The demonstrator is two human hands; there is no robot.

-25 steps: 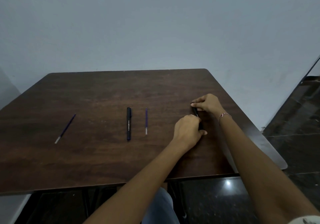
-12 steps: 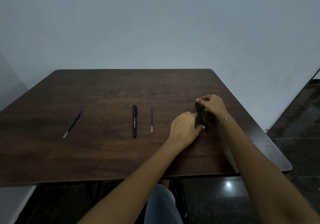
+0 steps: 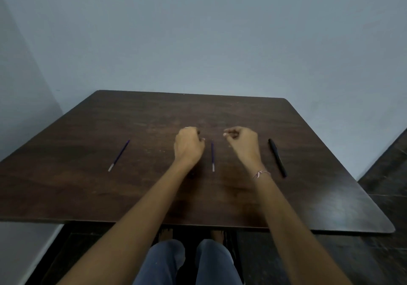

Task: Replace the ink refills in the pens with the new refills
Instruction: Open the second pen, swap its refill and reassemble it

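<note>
The left hand (image 3: pixel 189 147) sits mid-frame with its fingers curled down toward the table (image 3: pixel 154 113). A dark tip (image 3: pixel 198 132) peeks out past its knuckles, possibly a pen under the palm, so I cannot tell whether it grips anything. The right hand (image 3: pixel 243 144), just right of centre, has its fingers curled in, with nothing visible in them (a thread bracelet (image 3: pixel 261 173) marks that wrist).

Between the two hands, apart from both, lies a thin purple refill (image 3: pixel 212 156). A black pen (image 3: pixel 277 157) lies whole at right of centre, and a second refill (image 3: pixel 119 155) lies at left of centre, well apart.

This looks like the step between pens. The next move probably calls for a two-handed hold on a barrel, twisting it apart without nudging the loose refill.

No tray, cup or box is in view; everything rests on bare wood.
</note>
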